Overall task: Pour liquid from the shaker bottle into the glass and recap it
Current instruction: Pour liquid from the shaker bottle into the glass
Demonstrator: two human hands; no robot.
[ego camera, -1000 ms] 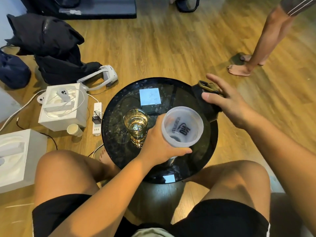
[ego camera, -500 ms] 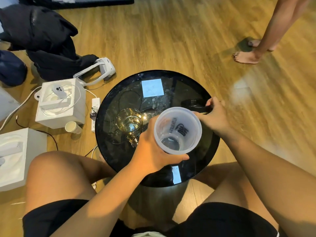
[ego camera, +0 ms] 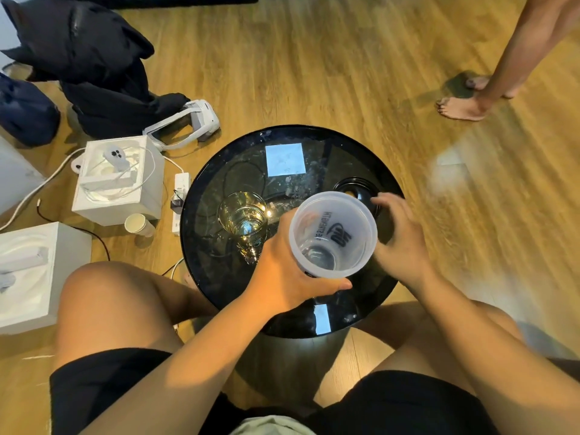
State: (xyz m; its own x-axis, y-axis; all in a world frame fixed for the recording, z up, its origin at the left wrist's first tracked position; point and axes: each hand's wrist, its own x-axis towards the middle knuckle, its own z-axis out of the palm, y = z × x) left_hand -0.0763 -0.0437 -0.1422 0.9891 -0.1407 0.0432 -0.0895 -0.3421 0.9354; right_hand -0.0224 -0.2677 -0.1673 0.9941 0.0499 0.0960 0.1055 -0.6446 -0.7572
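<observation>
My left hand [ego camera: 282, 274] is wrapped around the translucent shaker bottle [ego camera: 334, 233], which stands upright with its mouth uncovered and a little clear liquid at the bottom. Its black lid [ego camera: 354, 189] lies flat on the round black table [ego camera: 342, 155], just behind the bottle. My right hand [ego camera: 398, 237] is to the right of the bottle, fingers loosely spread, fingertips at the lid's right edge; I cannot tell if they touch it. The glass [ego camera: 243, 215], holding pale yellowish liquid, stands on the table left of the bottle.
On the floor to the left are two white boxes [ego camera: 116, 180], a power strip [ego camera: 180, 199], a paper cup [ego camera: 138, 224], a white headset [ego camera: 185, 124] and a dark jacket [ego camera: 94, 64]. Another person's bare legs [ego camera: 470, 98] stand at the upper right. My knees flank the table.
My right hand carried the black lid from the table's right edge inward and the lid now lies flat on the table. My left hand kept hold of the bottle.
</observation>
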